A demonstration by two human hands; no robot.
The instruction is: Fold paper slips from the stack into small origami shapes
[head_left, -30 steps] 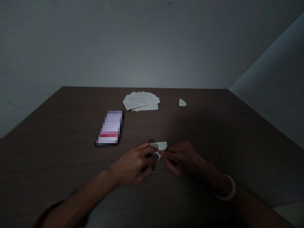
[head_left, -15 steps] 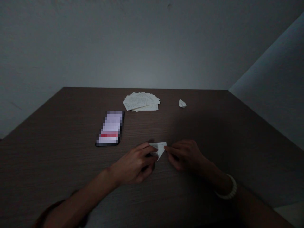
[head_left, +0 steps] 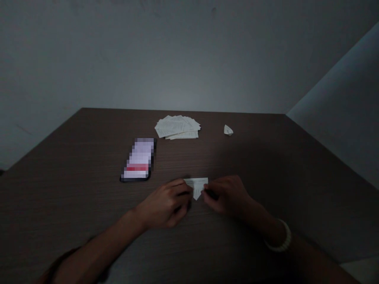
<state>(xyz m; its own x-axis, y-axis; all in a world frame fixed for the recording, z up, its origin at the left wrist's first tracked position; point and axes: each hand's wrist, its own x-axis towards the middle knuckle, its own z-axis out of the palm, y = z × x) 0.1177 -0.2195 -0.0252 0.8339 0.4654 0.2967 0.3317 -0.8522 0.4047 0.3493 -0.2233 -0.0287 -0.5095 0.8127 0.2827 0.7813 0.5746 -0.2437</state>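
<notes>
A small folded piece of printed paper (head_left: 196,187) lies on the table, its straight edge away from me and a point toward me. My left hand (head_left: 166,203) is closed at the paper's left side, with curled fingers covering that corner. At the right side, the thumb and fingertips of my right hand (head_left: 227,194) pinch the paper's edge. A pale bracelet (head_left: 283,238) circles my right wrist.
Behind the hands, a fanned pile of printed paper slips (head_left: 178,127) lies on the dark wooden table (head_left: 97,205). To its right sits a small folded paper piece (head_left: 227,130). A phone (head_left: 139,159) with a lit, blurred screen lies left. Walls border the far and right sides.
My left fingers have drawn back left from the middle of the paper, uncovering its point. My right fingertips have moved slightly left and closed on the right edge. The view has shifted slightly.
</notes>
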